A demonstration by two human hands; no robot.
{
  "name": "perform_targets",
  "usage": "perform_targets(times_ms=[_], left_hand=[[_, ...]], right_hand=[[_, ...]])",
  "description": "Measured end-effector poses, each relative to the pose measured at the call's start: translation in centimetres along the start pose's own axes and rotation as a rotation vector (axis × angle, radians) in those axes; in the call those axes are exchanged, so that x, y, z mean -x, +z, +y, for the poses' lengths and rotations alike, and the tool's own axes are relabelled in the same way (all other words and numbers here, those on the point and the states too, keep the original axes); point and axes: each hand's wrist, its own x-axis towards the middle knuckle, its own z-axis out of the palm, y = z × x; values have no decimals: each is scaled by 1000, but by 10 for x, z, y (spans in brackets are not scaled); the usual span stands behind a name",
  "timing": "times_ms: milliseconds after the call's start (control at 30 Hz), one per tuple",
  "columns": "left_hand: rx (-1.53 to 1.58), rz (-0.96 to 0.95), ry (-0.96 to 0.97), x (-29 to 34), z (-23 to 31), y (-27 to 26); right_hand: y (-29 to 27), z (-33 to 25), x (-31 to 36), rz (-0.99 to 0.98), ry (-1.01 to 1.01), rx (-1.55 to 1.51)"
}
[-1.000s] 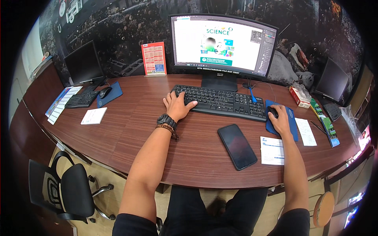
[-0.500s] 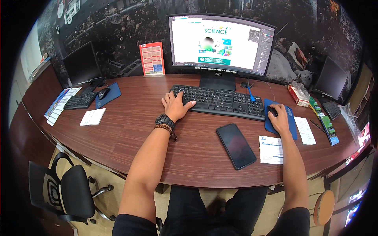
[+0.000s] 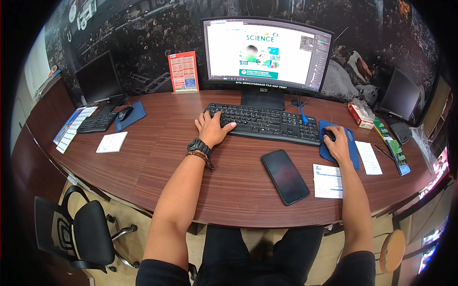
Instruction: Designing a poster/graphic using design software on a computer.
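Observation:
My left hand (image 3: 211,129) rests with spread fingers over the left end of a black keyboard (image 3: 267,123), its fingertips on the keys and its thumb by the front edge. My right hand (image 3: 339,145) is wrapped over a black computer mouse (image 3: 329,135), which is partly hidden beneath the fingers. Under the mouse lies a blue mouse pad (image 3: 353,155). Behind the keyboard stands a curved monitor (image 3: 222,52), lit with a colourful page layout in an editing window. A dark smartphone (image 3: 285,177) lies face up between my forearms.
Beside my right wrist are a printed form (image 3: 327,181) and a paper slip (image 3: 368,158). A red and white box (image 3: 361,117) sits farther right. To the left are a second keyboard (image 3: 97,122), a paper pad (image 3: 111,142) and a red-framed calendar stand (image 3: 183,71). An office chair (image 3: 93,233) stands lower left.
The whole view has shifted very slightly. Both hands keep their places on the keyboard and the mouse, and nothing else visibly differs.

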Motion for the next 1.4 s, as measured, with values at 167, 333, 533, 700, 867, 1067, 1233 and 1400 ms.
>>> perform_targets(times_ms=[167, 333, 533, 700, 867, 1067, 1233, 1400], left_hand=[[0, 3, -8, 0, -1, 1], [4, 1, -2, 0, -1, 0], [2, -23, -2, 0, 0, 0], [-3, -25, 9, -1, -1, -1], [2, -11, 22, -1, -2, 2], [-1, -14, 19, -2, -4, 2], [18, -12, 17, -2, -2, 2], [8, -10, 19, -2, -5, 2]], right_hand=[[0, -2, 1, -2, 15, 4], [1, -1, 1, -1, 15, 8], [-1, -3, 1, 1, 13, 14], [-1, -7, 2, 32, 72, 50], [-2, -5, 2, 20, 94, 57], [1, -3, 1, 49, 105, 86], [1, 1, 1, 58, 111, 93], [1, -1, 1, 54, 118, 98]])
